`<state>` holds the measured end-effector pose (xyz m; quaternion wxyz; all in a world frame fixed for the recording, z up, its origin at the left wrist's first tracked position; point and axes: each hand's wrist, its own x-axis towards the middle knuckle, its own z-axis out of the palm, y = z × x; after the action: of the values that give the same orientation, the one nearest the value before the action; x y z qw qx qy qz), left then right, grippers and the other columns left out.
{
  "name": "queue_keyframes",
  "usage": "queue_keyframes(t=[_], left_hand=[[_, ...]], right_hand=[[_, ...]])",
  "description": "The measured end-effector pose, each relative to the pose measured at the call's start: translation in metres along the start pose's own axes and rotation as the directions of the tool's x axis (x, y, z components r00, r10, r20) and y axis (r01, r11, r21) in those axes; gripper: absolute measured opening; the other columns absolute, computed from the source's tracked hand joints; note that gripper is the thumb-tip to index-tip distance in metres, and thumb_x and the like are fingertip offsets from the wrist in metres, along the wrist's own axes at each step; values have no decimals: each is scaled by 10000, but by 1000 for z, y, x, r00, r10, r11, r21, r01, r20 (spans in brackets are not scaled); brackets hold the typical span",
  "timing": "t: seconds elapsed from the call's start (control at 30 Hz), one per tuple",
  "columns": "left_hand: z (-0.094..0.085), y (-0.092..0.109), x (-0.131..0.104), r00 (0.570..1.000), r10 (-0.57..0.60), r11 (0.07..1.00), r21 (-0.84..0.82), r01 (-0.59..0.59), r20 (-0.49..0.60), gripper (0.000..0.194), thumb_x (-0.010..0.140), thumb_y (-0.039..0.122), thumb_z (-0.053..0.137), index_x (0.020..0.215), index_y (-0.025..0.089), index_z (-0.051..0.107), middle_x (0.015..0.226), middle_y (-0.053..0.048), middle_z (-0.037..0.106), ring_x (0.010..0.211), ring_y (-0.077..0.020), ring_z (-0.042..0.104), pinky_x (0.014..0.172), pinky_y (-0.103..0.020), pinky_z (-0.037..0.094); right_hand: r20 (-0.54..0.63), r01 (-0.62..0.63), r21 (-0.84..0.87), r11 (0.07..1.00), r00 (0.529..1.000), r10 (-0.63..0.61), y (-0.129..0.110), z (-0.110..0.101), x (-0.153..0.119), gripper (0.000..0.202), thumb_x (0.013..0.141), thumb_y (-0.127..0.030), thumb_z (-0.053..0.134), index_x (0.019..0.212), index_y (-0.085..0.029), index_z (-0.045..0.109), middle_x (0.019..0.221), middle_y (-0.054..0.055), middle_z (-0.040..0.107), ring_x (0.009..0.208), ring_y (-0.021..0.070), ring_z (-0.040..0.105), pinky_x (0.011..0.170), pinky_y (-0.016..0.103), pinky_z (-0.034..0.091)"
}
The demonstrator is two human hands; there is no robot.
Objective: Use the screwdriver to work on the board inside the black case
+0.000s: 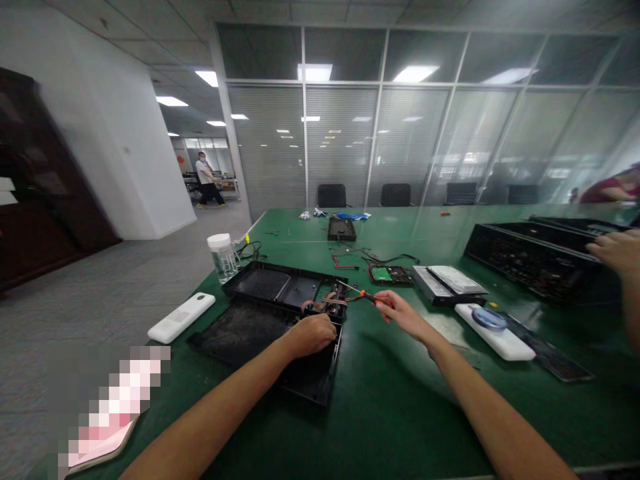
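Observation:
An opened black device casing (255, 283) lies on the green table, with a bundle of wires (333, 303) at its right end. My left hand (313, 333) is closed at the casing's right part, below the wires; what its fingers hold, if anything, is hidden. To the right, my right hand (397, 312) grips an orange and black screwdriver (370, 296). The screwdriver's shaft points left, its tip over the casing's right end. A flat black cover panel (235, 333) lies at the near side of the casing.
A clear jar (223, 260) and a white device (183, 318) stand left. A hard drive (390, 275), a silver drive unit (450, 283), a second white device (500, 337) and a large black chassis (530, 260) lie right. Another person's hand (617, 250) is at the chassis.

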<state>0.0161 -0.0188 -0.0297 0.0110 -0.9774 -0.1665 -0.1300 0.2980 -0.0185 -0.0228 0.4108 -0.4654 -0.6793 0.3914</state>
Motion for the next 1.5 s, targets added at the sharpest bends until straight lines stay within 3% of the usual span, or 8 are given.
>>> queue_keyframes(t=[0.2, 0.33, 0.53, 0.87, 1.13, 1.27, 1.43, 1.5], left_hand=[[1, 3, -2, 969, -239, 963, -141, 229, -58, 98, 806, 159, 540, 903, 173, 540, 873, -30, 597, 847, -153, 542, 753, -238, 405], [0, 5, -2, 942, -331, 919, -243, 309, -53, 237, 768, 132, 581, 964, 176, 456, 912, -19, 606, 887, -154, 557, 780, -240, 405], [1, 5, -1, 943, -326, 916, -267, 299, -62, 272, 759, 146, 605, 977, 174, 445, 946, -30, 610, 890, -158, 568, 785, -244, 409], [0, 5, 0, 954, -294, 924, -272, 268, -59, 273, 771, 144, 591, 1004, 177, 453, 926, -26, 634, 954, -165, 556, 826, -255, 396], [-1, 5, 1, 953, -299, 925, -262, 277, -49, 294, 766, 139, 598, 1023, 178, 459, 918, -24, 639, 961, -176, 551, 835, -270, 391], [1, 4, 0, 953, -297, 931, -237, 276, -57, 274, 762, 141, 607, 1003, 172, 478, 913, -29, 631, 948, -183, 550, 814, -268, 395], [3, 3, 1, 955, -293, 935, -222, 276, -46, 306, 756, 139, 615, 1032, 167, 486, 902, -33, 619, 921, -178, 555, 807, -264, 399], [2, 3, 1, 956, -290, 936, -221, 273, -49, 306, 754, 139, 616, 1031, 169, 489, 902, -33, 616, 915, -178, 555, 798, -262, 402]], right_hand=[[-245, 115, -25, 993, 962, -118, -16, 6, -6, 325, 795, -468, 445, 707, -168, 533, 510, -45, 409, 427, 84, 363, 398, 203, 266], [-124, 164, -208, 964, 973, -192, -18, 18, -10, 324, 824, -425, 409, 702, -169, 567, 539, -23, 467, 492, 112, 427, 469, 221, 318], [-133, 184, -367, 912, 960, -247, -24, 17, -10, 349, 834, -419, 379, 698, -169, 582, 589, -2, 535, 573, 139, 489, 547, 232, 356], [-22, 264, -585, 767, 940, -340, -44, 21, -18, 323, 849, -353, 366, 731, -169, 603, 615, 3, 577, 566, 122, 513, 567, 217, 334], [194, 237, -908, 347, 969, -154, -131, 37, -14, 452, 893, -462, 264, 813, -172, 602, 721, 87, 652, 671, 196, 590, 593, 256, 320], [304, 304, -867, 396, 951, -64, -156, 49, -5, 365, 896, -412, 292, 1080, -184, 510, 844, 73, 664, 729, 194, 603, 613, 250, 345], [184, 179, -947, 268, 983, -6, -163, 56, 2, 545, 892, -516, 203, 855, -145, 601, 861, 146, 655, 813, 259, 608, 663, 304, 366], [216, 206, -935, 291, 976, 3, -163, 55, 1, 509, 895, -491, 223, 919, -138, 588, 865, 141, 656, 788, 250, 613, 647, 300, 372]])
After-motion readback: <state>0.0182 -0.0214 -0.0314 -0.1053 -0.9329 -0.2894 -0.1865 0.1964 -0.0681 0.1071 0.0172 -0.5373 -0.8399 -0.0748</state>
